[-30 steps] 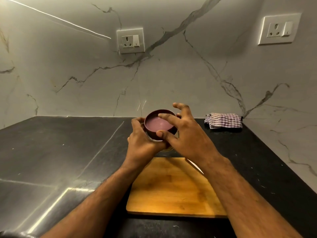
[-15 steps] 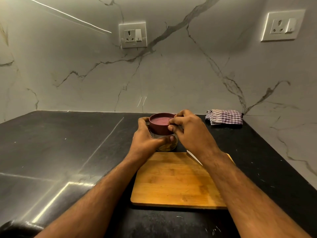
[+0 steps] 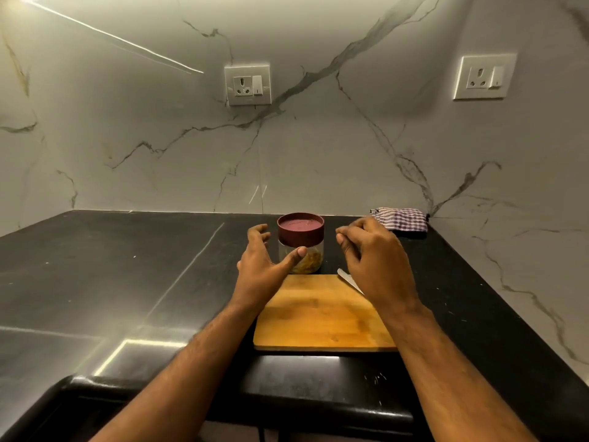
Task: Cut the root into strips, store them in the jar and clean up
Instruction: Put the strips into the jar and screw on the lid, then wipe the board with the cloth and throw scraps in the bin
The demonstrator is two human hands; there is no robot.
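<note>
Both hands — left hand (image 3: 259, 266), right hand (image 3: 376, 260) — hover released beside the lidded jar (image 3: 301, 243), gripping nothing. Under them lies a black stone counter (image 3: 127, 269) with a wooden board (image 3: 318, 314) — marble walls and 2 sockets (image 3: 248, 85) beyond.

arms: bare, no sleeves | wrists: seemingly no jewellery

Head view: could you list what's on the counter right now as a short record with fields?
jar: upright on the counter behind the board, strips inside
lid: dark red, on the jar
board: wooden, bare
knife: blade tip showing under the right hand
cloth: checked, in the back corner
left hand: open beside the jar, holding nothing
right hand: loosely curled, holding nothing
</note>
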